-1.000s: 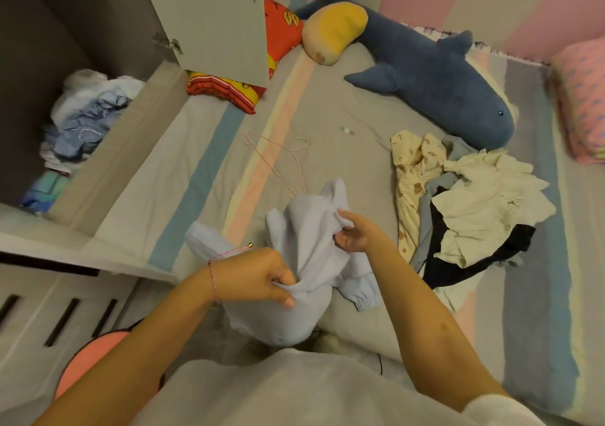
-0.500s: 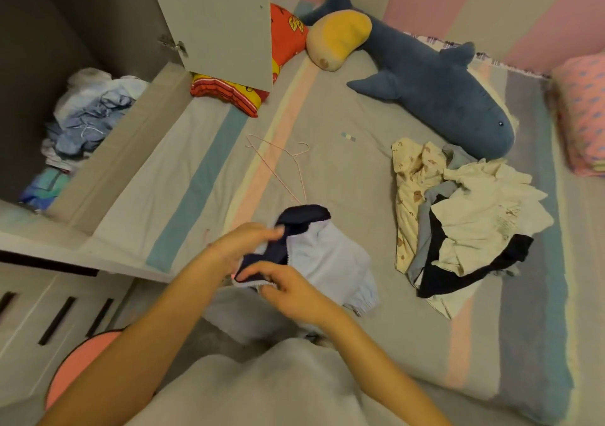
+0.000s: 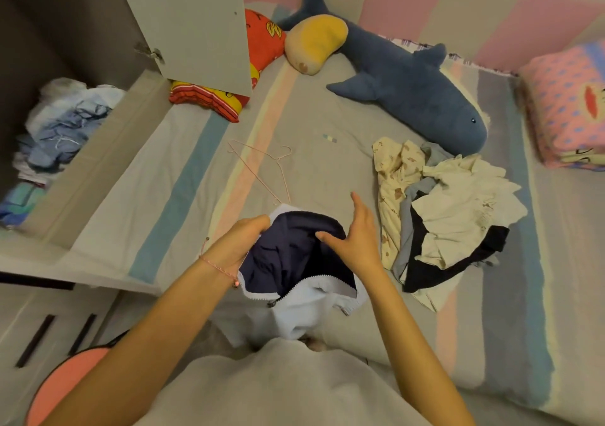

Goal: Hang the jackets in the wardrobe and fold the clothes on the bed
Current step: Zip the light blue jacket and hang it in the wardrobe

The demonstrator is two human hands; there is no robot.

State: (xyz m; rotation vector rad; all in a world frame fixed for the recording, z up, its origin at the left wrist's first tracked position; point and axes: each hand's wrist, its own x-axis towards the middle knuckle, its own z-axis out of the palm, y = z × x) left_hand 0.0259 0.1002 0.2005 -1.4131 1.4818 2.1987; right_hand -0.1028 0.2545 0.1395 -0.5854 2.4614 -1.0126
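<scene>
Right now your left hand [image 3: 240, 245] grips the edge of the light blue jacket [image 3: 294, 263], fingers curled round the fabric near its top. The jacket is held just above the near edge of the bed [image 3: 183, 202], turned so its navy lining and white zipper face you. Your right hand [image 3: 358, 240] is released, fingers straight, with the thumb touching the lining. A pink wire hanger [image 3: 262, 166] lies flat on the sheet just beyond the jacket. To your right a pile of clothes [image 3: 458, 209] sits unfolded, near the blue shark plush [image 3: 409, 98]. At left the wardrobe door [image 3: 190, 22] stands open, with crumpled garments [image 3: 62, 124] on a shelf inside.
</scene>
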